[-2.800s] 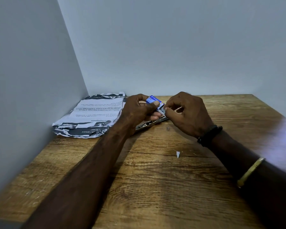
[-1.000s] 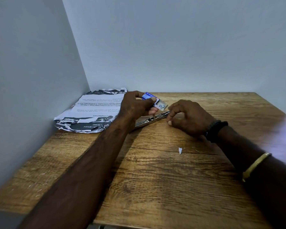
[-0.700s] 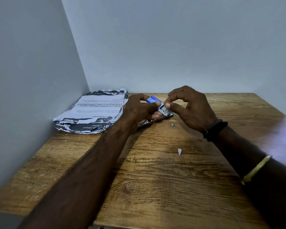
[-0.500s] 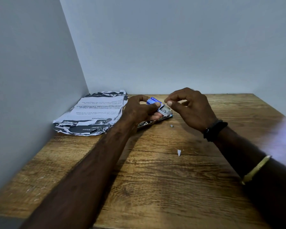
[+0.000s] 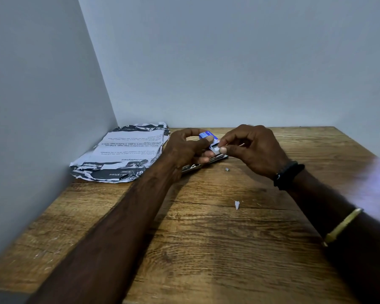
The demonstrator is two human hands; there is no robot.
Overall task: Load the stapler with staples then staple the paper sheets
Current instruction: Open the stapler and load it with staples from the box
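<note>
Stapler [image 5: 193, 166] lies just beneath both hands, axis near-left to far-right | left hand [image 5: 184, 148] grips staple box [image 5: 206, 135] | right hand [image 5: 255, 150] pinches staples [image 5: 215, 149]

Your right hand [image 5: 255, 150] is back up at the staple box [image 5: 206, 135] in the middle of the frame, thumb and forefinger pinching the grey inner tray [image 5: 215, 149] at the box's open end. It no longer lies low on the table [image 5: 206, 249] beside the stapler [image 5: 193, 167], as it does 1.0 s ago. A small grey bit [image 5: 226, 169] now shows on the wood just right of the stapler, at the spot that hand has left.
</note>
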